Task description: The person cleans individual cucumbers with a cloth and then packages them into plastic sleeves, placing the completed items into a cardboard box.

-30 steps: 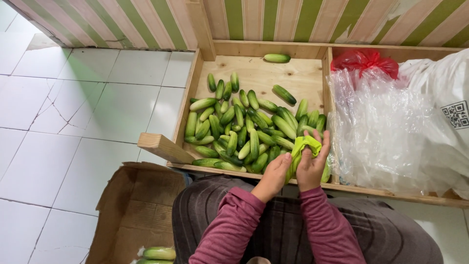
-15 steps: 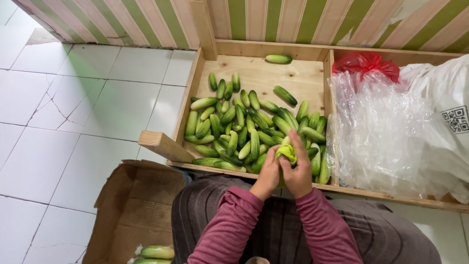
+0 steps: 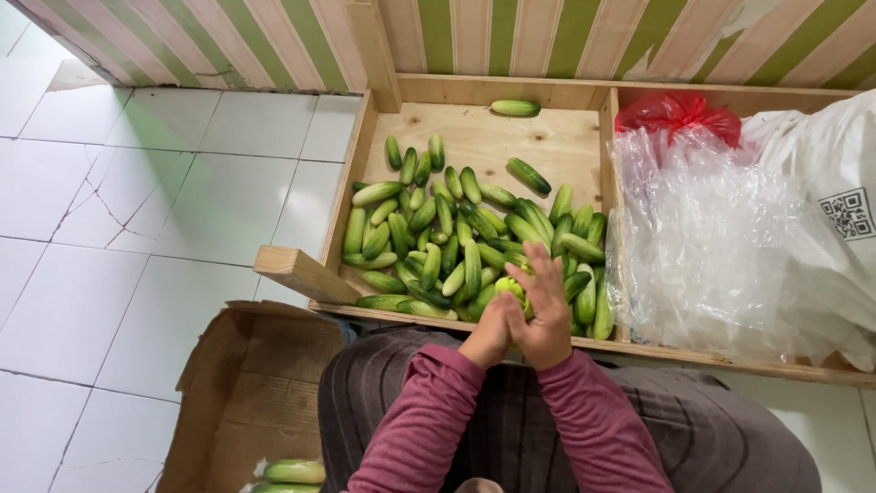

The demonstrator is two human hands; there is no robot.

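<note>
My left hand (image 3: 486, 336) and my right hand (image 3: 547, 315) are pressed together at the near edge of a wooden crate (image 3: 383, 96). Between them they hold a small bright light-green crumpled wad (image 3: 511, 291), with the right hand's fingers laid flat over it. What the wad is made of I cannot tell. Just beyond the hands a heap of several green cucumbers (image 3: 447, 242) lies in the crate. One cucumber (image 3: 516, 108) rests alone by the far wall.
Clear plastic bags (image 3: 721, 246) and a red bag (image 3: 680, 114) fill the crate's right compartment. An open cardboard box (image 3: 246, 393) at lower left holds a few cucumbers (image 3: 292, 472). A wooden block (image 3: 301, 274) juts from the crate's near left corner. White tiled floor lies to the left.
The green wad was loose and sticking up from my right hand. Both hands have now closed together around it and bunched it small, low over the cucumbers.
</note>
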